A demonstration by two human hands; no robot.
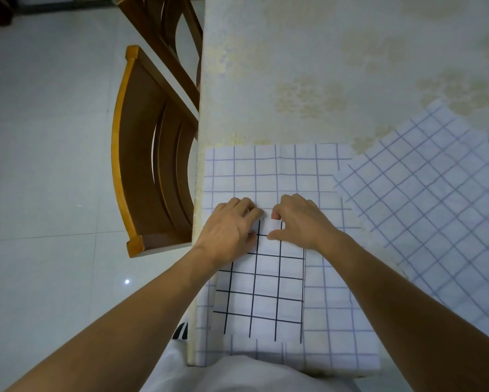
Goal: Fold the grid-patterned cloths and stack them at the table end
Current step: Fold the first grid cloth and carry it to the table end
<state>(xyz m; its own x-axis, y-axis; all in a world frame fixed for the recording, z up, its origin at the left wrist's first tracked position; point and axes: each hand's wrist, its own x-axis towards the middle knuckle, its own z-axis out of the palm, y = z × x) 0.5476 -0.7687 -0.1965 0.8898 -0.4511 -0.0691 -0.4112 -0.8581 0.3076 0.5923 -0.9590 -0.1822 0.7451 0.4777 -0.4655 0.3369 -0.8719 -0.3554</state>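
A white cloth with faint grey grid lines (pixel 294 174) lies flat at the near left corner of the table. On top of it rests a smaller folded cloth with bold black grid lines (pixel 263 295). My left hand (pixel 232 224) and my right hand (pixel 299 219) sit side by side on the far edge of the black-grid cloth, fingers curled and pinching that edge. A further grid cloth with blue-grey lines (pixel 424 202) lies spread at an angle to the right, partly overlapping the first.
The table (pixel 308 66) has a cream floral covering, and its left edge runs just beside the cloths. Two wooden chairs (pixel 149 154) stand against that left side over a pale tiled floor.
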